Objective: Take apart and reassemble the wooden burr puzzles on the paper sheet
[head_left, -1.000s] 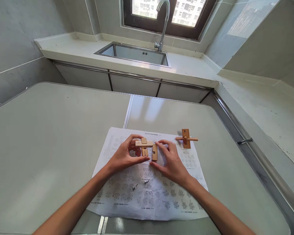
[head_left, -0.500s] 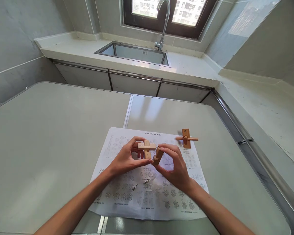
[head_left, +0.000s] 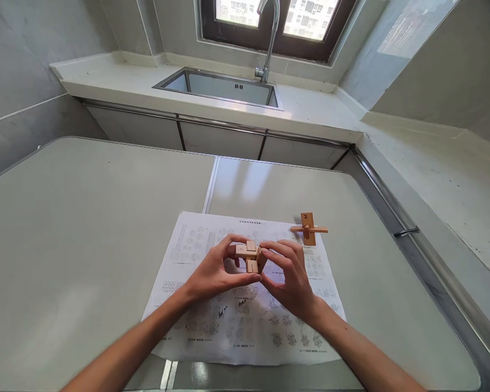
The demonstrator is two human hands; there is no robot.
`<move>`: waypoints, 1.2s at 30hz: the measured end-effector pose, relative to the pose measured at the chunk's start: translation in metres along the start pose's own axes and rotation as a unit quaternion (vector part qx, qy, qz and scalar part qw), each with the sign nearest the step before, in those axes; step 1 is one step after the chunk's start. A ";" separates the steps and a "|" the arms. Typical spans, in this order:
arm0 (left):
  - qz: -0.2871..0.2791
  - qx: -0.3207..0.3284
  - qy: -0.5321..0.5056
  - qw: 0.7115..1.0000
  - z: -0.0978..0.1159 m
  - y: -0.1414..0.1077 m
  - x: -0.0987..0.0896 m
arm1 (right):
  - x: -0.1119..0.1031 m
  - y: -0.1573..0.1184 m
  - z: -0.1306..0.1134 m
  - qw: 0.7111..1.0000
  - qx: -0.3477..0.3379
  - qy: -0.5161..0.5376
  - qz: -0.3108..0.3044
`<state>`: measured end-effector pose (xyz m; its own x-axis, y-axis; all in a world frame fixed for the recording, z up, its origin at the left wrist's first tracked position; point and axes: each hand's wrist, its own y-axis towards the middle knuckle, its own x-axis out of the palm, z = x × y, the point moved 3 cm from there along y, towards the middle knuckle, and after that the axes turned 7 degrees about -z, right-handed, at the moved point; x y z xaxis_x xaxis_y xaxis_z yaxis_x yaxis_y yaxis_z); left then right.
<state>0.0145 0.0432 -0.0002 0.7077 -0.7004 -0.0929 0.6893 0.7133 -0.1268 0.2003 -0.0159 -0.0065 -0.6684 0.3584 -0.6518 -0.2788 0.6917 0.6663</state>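
My left hand [head_left: 212, 270] is closed on a cluster of light wooden puzzle blocks [head_left: 245, 251], thumb below and fingers behind it. Numbers are marked on some of the blocks. My right hand [head_left: 291, 272] pinches a darker, notched wooden block [head_left: 262, 259] between thumb and fingers. That block touches the right side of the cluster, tilted upright against it. Fingers partly hide where the pieces meet. Both hands are above a large printed sheet [head_left: 179, 305] of line diagrams.
Beyond my right hand, a wooden piece marked 2 [head_left: 306, 218], crossed by a thin wooden rod [head_left: 320, 230], lies at the sheet's upper right edge. The pale table [head_left: 85, 228] reaches a metal rail [head_left: 392, 218]. A sink [head_left: 228, 97] and tap [head_left: 269, 49] are behind.
My right hand's block has come up against the cluster in my left hand, closing the gap between them. The cluster has shifted slightly right and down in view.
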 end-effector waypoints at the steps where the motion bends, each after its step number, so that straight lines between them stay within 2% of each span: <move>1: 0.003 0.001 0.004 1.000 0.000 0.000 0.000 | 0.000 0.000 0.000 1.000 -0.003 0.001 0.000; 17: 0.008 0.022 0.001 1.000 -0.005 0.000 0.004 | 0.000 0.000 0.000 1.000 -0.005 0.010 0.001; 24: 0.001 0.012 0.008 1.000 -0.003 0.000 0.003 | 0.000 -0.001 0.001 1.000 -0.005 0.028 -0.002; 31: 0.021 0.007 0.025 0.999 -0.008 -0.001 0.007 | 0.002 0.000 0.001 1.000 0.009 0.029 0.005; 36: 0.014 0.015 0.028 0.999 -0.006 -0.002 0.009 | 0.001 0.000 0.000 0.999 -0.010 0.034 -0.001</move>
<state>0.0186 0.0358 -0.0066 0.7179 -0.6796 -0.1510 0.6740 0.7328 -0.0935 0.2000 -0.0155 -0.0072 -0.7133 0.3131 -0.6270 -0.2934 0.6791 0.6729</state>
